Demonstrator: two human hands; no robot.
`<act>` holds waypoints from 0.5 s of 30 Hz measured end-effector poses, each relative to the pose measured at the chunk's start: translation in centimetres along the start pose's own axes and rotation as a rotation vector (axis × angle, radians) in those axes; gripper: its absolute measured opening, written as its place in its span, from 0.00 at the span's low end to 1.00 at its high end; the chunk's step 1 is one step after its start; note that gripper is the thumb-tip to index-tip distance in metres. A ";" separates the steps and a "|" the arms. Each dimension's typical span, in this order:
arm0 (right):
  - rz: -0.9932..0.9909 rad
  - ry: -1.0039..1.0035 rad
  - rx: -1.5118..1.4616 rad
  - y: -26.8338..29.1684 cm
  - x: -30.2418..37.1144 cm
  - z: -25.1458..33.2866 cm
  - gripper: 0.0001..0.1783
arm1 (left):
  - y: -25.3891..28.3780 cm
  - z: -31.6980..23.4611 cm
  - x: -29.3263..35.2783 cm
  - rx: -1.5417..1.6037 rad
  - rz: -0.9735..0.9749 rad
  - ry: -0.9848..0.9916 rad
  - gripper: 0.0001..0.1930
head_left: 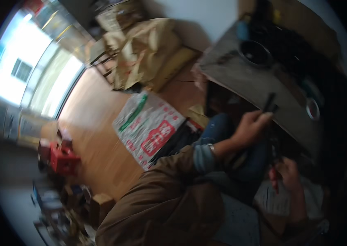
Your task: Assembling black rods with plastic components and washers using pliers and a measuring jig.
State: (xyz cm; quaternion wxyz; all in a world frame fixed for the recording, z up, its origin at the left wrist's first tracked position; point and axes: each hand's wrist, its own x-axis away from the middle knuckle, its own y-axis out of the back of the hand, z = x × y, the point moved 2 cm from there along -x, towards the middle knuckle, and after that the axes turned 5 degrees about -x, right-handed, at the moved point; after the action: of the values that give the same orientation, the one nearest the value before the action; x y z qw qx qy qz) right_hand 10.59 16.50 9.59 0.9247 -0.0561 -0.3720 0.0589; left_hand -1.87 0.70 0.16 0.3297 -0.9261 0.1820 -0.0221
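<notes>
My left hand [252, 129] is closed around some thin black strips [269, 102], whose ends stick up past the fingers by the edge of the grey worktop. Lower and to the right, my right hand [290, 174] grips a red-handled tool [274, 175] that looks like pliers. Its dark jaws point up toward the left hand, but blur hides whether they touch anything. Both hands are above my lap, where blue trousers [216, 129] show. My left arm wears a brown sleeve [169, 170] with a blue cuff.
The grey worktop [239, 74] holds a dark round dish [255, 54] and dark clutter. On the wooden floor lies a white printed sack [140, 123], with black strips [177, 141] beside it. Brown paper sacks [149, 53] stand beyond; a red crate [64, 160] and cardboard box [102, 205] are left.
</notes>
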 end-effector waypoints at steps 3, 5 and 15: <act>0.213 0.049 -0.241 -1.7 -3.1 -5.9 0.17 | 2.9 0.5 -0.6 -0.093 0.099 0.095 0.16; 0.273 0.021 0.032 -3.7 -5.7 -5.4 0.17 | 5.9 -0.9 1.2 -0.191 0.065 0.091 0.19; 0.146 0.108 -0.126 -5.2 -4.8 -7.3 0.22 | 7.0 -1.9 2.9 -0.381 0.154 0.106 0.22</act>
State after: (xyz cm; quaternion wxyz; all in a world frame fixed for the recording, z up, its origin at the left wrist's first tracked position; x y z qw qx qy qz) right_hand 12.55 10.24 1.81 0.9313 -0.1443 -0.3195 0.0993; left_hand -1.75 -6.42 -2.94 0.1392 -0.9525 0.2705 -0.0108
